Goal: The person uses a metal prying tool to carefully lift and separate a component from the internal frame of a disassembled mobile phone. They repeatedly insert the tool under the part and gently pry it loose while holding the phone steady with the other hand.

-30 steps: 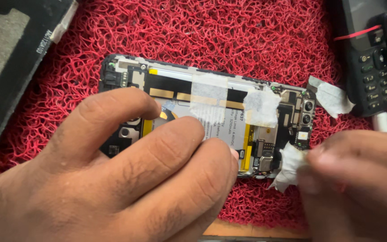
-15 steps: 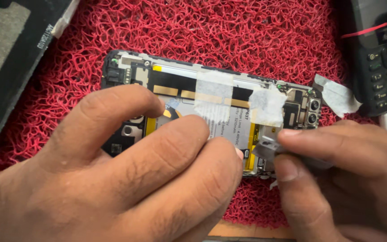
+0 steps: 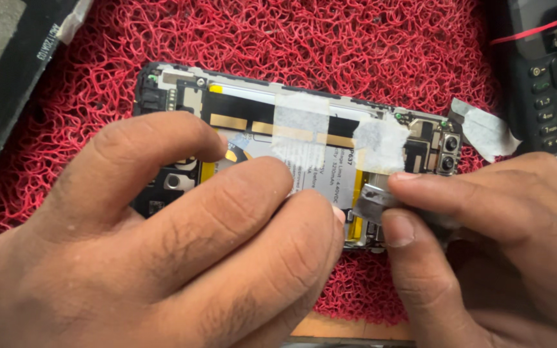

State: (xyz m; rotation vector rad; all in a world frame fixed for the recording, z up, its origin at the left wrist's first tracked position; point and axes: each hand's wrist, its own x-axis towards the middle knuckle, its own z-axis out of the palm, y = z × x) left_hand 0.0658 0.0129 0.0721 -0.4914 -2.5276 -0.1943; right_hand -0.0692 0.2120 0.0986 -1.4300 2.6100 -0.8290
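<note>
An opened smartphone (image 3: 253, 109) lies back-up on a red looped mat (image 3: 330, 45), its battery, circuit boards and twin camera exposed. Strips of translucent tape (image 3: 301, 125) cross the battery. My left hand (image 3: 162, 251) presses down on the phone's near half, fingers spread over the battery. My right hand (image 3: 478, 232) pinches a small piece of grey tape (image 3: 372, 196) between thumb and forefinger at the phone's near right edge, by the camera end. A loose bit of white tape (image 3: 485, 132) sticks out past the phone's right end.
A dark keypad phone (image 3: 549, 77) with a red wire lies at the right edge of the mat. A black flat panel (image 3: 8, 84) rests at the upper left. A strip of wooden surface (image 3: 349, 328) shows below the mat.
My right hand has moved left onto the phone's near right edge and now pinches the grey tape piece there. My left hand has stayed pressed on the phone.
</note>
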